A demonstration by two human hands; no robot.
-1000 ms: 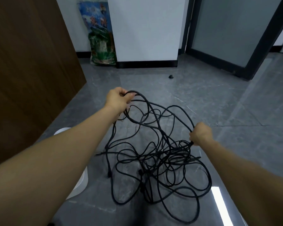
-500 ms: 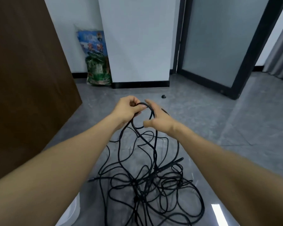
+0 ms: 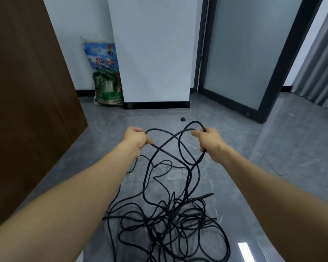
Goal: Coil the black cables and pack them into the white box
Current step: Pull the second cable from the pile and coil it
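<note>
Both hands had drawn apart since half a second earlier, when they met over one loop. The tangled heap of thin black rubber cables (image 3: 170, 220) lay on the near grey floor. Left hand (image 3: 135, 138) and right hand (image 3: 208, 138) each gripped cable; pulling wider could tighten knots below.

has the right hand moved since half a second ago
Yes. The right hand, gripping the black cable, has pulled rightward away from the left hand; it now sits right of the small black object on the floor, not below it.
</note>
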